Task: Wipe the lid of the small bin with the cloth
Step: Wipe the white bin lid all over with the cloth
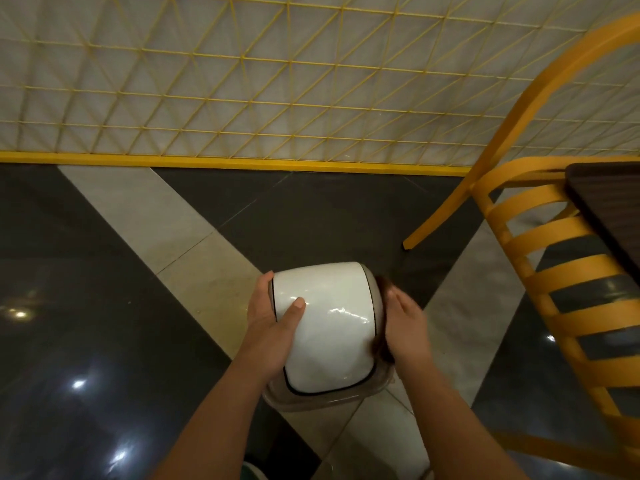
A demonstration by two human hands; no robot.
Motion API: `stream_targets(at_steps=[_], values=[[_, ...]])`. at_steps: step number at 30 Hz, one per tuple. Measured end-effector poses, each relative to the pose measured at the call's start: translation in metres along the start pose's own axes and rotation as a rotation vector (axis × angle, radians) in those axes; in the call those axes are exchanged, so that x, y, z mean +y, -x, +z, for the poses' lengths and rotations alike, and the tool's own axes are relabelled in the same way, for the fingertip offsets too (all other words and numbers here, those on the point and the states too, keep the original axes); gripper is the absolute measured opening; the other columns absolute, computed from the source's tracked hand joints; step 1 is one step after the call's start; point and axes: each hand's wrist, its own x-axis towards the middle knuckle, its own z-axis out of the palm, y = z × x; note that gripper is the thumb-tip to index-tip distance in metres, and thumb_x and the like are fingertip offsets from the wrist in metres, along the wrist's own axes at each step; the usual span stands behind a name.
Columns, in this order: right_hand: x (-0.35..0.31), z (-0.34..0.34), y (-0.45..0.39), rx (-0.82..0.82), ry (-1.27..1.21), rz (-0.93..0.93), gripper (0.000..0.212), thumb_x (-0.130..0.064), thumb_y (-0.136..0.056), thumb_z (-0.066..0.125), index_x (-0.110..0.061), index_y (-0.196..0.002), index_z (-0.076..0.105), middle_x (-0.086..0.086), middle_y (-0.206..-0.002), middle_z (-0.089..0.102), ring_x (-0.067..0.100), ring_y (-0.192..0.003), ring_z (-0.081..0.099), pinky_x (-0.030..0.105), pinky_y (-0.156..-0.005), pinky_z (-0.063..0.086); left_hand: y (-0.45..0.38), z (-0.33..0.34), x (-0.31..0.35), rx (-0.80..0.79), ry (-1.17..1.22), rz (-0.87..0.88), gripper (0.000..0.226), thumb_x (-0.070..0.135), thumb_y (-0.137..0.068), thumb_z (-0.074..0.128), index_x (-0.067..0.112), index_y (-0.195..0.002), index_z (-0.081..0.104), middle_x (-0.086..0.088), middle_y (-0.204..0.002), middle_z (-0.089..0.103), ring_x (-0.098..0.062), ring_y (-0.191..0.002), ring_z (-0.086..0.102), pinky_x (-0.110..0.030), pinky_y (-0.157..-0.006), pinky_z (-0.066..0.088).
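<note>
Left hand (273,317) gripping white bin lid (329,327), thumb lying on top, right hand (405,327) pressing dark cloth (381,348) against lid's right edge

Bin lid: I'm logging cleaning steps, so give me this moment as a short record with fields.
lid: white domed lid, glossy, on the small bin
left hand: left hand steadies the lid's left side, thumb on top
right hand: right hand presses a dark cloth against the lid's right edge
floor: dark and pale tiles
nearby: yellow chair at right, yellow lattice fence behind
</note>
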Motion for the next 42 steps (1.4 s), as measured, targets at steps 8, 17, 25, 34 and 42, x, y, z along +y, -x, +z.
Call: stream_targets(at_steps=[8,17,25,34,42], values=[[0.082,-0.019,0.072,0.161,0.274,-0.095,0.027,-0.015,-0.095,0.053,-0.023,-0.119,0.062,-0.007,-0.11,0.051,0.01,-0.103,0.05,0.025,-0.093,0.04,0.0,0.001,0.003,0.006,-0.025,0.003,0.059,0.042,-0.09,0.054,0.049,-0.136,0.017,0.002,-0.139,0.033,-0.022,-0.116,0.046,-0.05,-0.096,0.047],[0.085,-0.029,0.083,0.16,0.308,-0.274,0.033,-0.002,-0.087,0.062,-0.03,-0.104,0.064,-0.006,-0.105,0.052,0.006,-0.097,0.051,0.032,-0.094,0.044,0.002,0.0,0.009,0.004,-0.031,-0.014,0.056,0.038,-0.092,0.053,0.048,-0.135,0.018,0.002,-0.138,0.032,-0.02,-0.115,0.044,-0.041,-0.092,0.045],[0.094,0.029,0.107,0.316,0.095,-0.114,0.036,-0.003,-0.082,0.069,-0.035,-0.088,0.055,-0.007,-0.105,0.048,0.012,-0.103,0.052,0.037,-0.098,0.045,0.001,-0.001,0.011,-0.013,-0.019,-0.025,0.056,0.038,-0.092,0.052,0.05,-0.134,0.017,0.003,-0.135,0.034,-0.02,-0.113,0.046,-0.044,-0.092,0.046],[0.094,0.056,0.13,0.067,0.19,-0.564,0.041,-0.002,-0.076,0.073,-0.039,-0.091,0.064,-0.026,-0.108,0.051,-0.003,-0.1,0.055,0.013,-0.083,0.046,0.002,-0.002,0.012,-0.03,-0.006,-0.034,0.056,0.036,-0.093,0.052,0.05,-0.135,0.017,0.002,-0.137,0.033,-0.021,-0.116,0.045,-0.049,-0.098,0.044],[0.017,0.014,0.059,0.19,0.269,-0.578,0.032,-0.017,-0.093,0.055,-0.026,-0.123,0.059,-0.006,-0.128,0.05,0.003,-0.118,0.043,0.023,-0.104,0.036,0.003,-0.003,0.015,-0.049,0.003,-0.026,0.053,0.034,-0.093,0.052,0.057,-0.127,0.018,0.004,-0.137,0.031,-0.021,-0.117,0.043,-0.048,-0.1,0.043]])
